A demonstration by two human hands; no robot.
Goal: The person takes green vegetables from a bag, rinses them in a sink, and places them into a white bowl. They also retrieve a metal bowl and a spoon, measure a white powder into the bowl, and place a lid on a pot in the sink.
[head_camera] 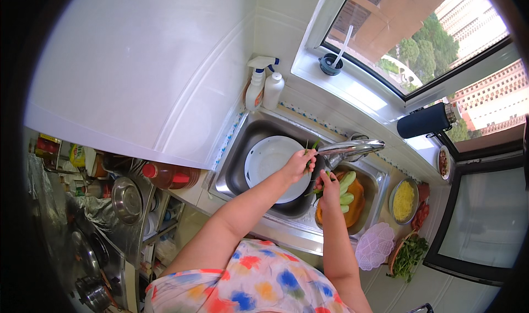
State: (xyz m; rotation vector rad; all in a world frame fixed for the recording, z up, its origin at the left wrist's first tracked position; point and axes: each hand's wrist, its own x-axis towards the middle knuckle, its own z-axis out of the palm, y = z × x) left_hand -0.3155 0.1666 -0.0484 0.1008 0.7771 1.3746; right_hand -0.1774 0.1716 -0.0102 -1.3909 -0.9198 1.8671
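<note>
My left hand (299,165) is closed around slender green vegetables (315,143), which look like chili peppers, over the right rim of a white basin (264,158). My right hand (329,189) pinches more dark green pieces, probably peppers too, above the divider of the steel double sink (225,185). The chrome faucet (351,146) reaches across close to my left fingers. In the right bowl, pale green long vegetables (346,187) lie in an orange basin (356,203), partly hidden by my right hand.
A spray bottle (255,87) and a white bottle (273,90) stand behind the sink. To the right are a bowl of yellow shreds (403,201), a lilac plastic basket (375,247) and leafy greens (409,255). A dark flask (425,121) is on the windowsill. Cookware and a red-capped jug (171,175) crowd the left.
</note>
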